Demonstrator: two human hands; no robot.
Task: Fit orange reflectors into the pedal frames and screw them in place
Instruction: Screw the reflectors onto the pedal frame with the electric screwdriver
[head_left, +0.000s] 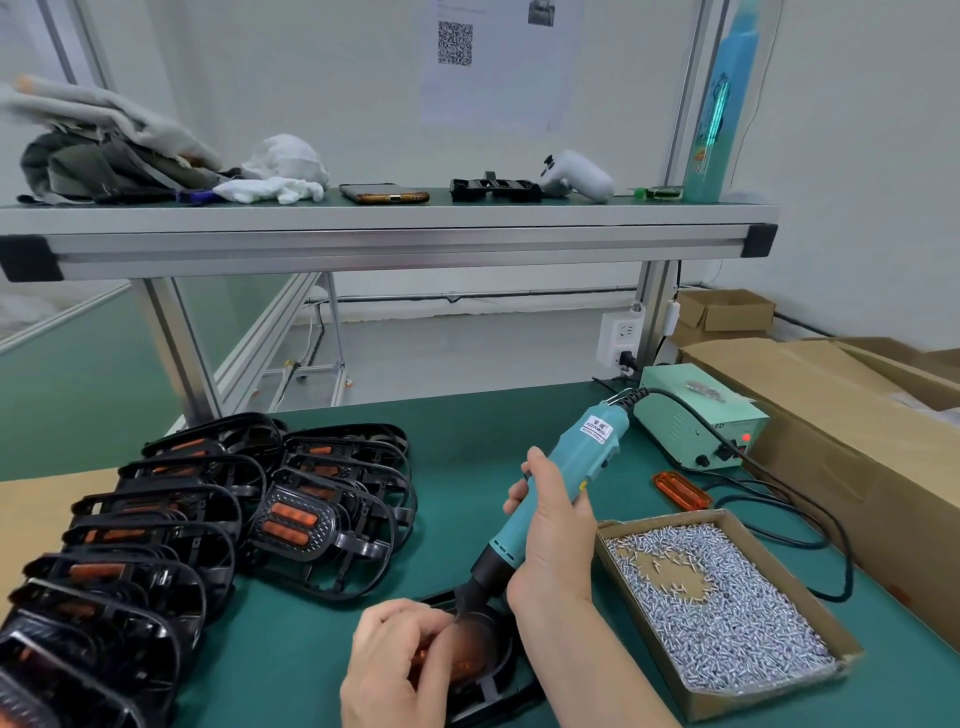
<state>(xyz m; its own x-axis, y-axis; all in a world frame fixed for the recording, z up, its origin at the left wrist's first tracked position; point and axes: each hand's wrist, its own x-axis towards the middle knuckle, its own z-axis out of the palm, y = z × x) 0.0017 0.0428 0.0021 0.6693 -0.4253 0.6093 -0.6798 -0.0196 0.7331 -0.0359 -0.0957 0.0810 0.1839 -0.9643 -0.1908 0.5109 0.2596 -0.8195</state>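
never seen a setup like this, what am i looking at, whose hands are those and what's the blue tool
No machine here: one picture from a camera worn on a person's head, looking down at their own hands over a green workbench. The right hand holds a blue electric screwdriver, tip down on a black pedal frame that the left hand steadies in its grip; an orange reflector shows inside it. Left of them lie stacked pedals with reflectors in. On the right: a cardboard tray of small screws, one loose reflector and the screwdriver's green power box.
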